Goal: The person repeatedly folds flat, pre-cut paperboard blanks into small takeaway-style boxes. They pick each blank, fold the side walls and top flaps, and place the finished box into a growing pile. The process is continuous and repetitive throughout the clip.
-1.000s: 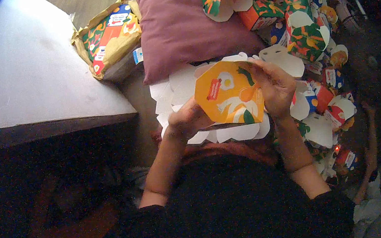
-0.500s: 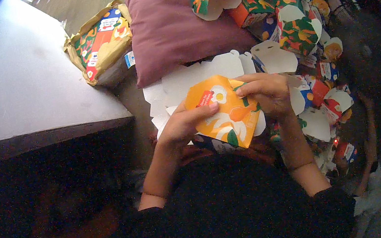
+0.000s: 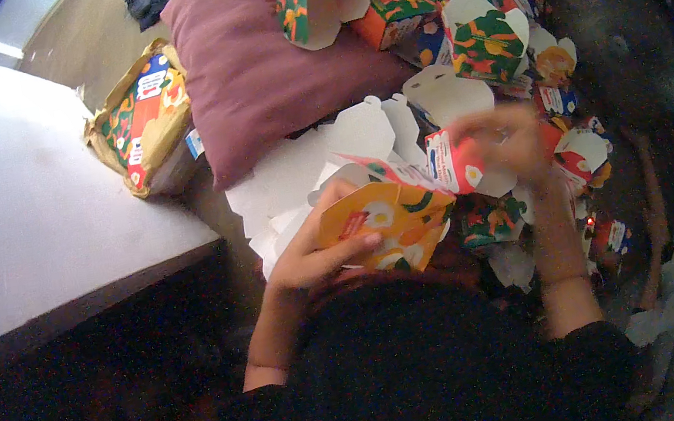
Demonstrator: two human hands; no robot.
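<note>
Since the earlier frames, the flat orange blank had been half folded: what lay open as a printed face between both hands now stood with its flaps raised, and the right hand had shifted up to the far edge.

From the head camera, I saw my left hand (image 3: pixel 317 253) gripping the orange carton blank (image 3: pixel 383 225) at its near side, thumb on the printed face and fingers curled underneath. My right hand (image 3: pixel 507 144) was blurred with motion; its fingers seemed pinched on a red-and-white side flap (image 3: pixel 457 161), though I could not tell exactly. The blank sat just above my lap, over a stack of flat white blanks (image 3: pixel 304 171).

To fold it well, I judged the left hand should hold the base steady while the right pressed the flap along its crease, not across the print.

The card looked thin, stiff and glossy, white inside. A soft plum cushion (image 3: pixel 261 64) lay beyond, with finished cartons (image 3: pixel 486 37) heaped to the right and a smooth pale tabletop (image 3: pixel 39 222) to the left.
</note>
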